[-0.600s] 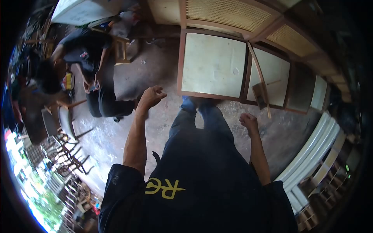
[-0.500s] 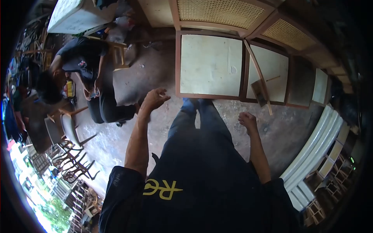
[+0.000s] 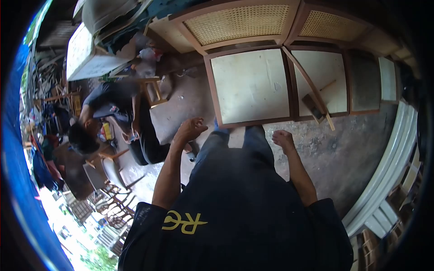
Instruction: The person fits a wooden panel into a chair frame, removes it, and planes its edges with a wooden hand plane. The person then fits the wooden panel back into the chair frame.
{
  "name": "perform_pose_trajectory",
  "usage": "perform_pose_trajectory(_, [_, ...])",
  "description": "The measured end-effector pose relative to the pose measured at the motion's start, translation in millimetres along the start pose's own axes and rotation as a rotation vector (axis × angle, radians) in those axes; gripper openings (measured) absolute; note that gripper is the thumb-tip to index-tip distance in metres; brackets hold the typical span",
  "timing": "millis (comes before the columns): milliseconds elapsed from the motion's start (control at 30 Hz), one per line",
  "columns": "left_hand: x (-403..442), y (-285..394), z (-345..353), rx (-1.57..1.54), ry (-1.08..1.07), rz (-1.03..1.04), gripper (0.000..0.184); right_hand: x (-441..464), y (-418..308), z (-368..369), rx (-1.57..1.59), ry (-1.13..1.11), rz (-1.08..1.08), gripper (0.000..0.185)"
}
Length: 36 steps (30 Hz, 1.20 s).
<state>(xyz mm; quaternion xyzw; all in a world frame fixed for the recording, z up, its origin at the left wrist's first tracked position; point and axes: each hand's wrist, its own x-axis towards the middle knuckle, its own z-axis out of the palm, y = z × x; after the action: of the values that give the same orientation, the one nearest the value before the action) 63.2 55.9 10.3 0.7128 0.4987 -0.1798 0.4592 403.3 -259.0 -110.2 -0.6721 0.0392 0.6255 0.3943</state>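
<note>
My left hand [image 3: 190, 130] hangs in the air left of the nearest cabinet's corner, its fingers loosely bent and apart, with nothing seen in it. On the other side, my right hand [image 3: 283, 139] is curled closed just below the cabinet's front edge, touching nothing; no object shows in it. Before me stands a brown-framed cabinet with a white panel [image 3: 251, 86]. A second white panel [image 3: 329, 74] adjoins it on the right. Across that one lie a thin wooden strip [image 3: 307, 81] and a dark flat block [image 3: 312, 107].
Woven cane panels [image 3: 237, 25] rise behind the white ones. At left a person [image 3: 120, 104] bends over, hands together, near a wooden stool [image 3: 156, 92]. Chairs [image 3: 108, 174] stand lower left. Long white wrapped pieces [image 3: 384, 167] line the right side.
My view has turned, so the cabinet and the person sit lower and farther right. Both hands stay off the cabinet, in much the same pose.
</note>
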Motion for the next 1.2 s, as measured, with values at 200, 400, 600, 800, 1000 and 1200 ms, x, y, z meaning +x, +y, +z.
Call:
perform_pose_trajectory(200, [58, -3, -41, 0.073, -0.019, 0.100, 0.053, 32, 12, 55, 0.353, 0.172, 0.089, 0.039])
perform_pose_trajectory(400, [215, -74, -70, 0.388, -0.063, 0.430, 0.045, 79, 59, 155, 0.692, 0.288, -0.024, 0.036])
perform_pose_trajectory(600, [314, -20, -103, 0.313, -0.146, 0.481, 0.051, 95, 93, 230, 0.462, 0.416, 0.014, 0.022])
perform_pose_trajectory(800, [391, 37, -74, 0.449, -0.133, 0.560, 0.053, 128, 91, 261, 0.748, 0.692, 0.070, 0.023])
perform_pose_trajectory(1000, [461, 24, -33, 0.622, -0.205, 0.605, 0.067, 172, 113, 281, 0.796, 0.835, -0.123, 0.012])
perform_pose_trajectory(1200, [458, 28, -21, 0.701, -0.074, 0.598, 0.068, 188, 95, 290, 0.872, 0.913, -0.093, 0.022])
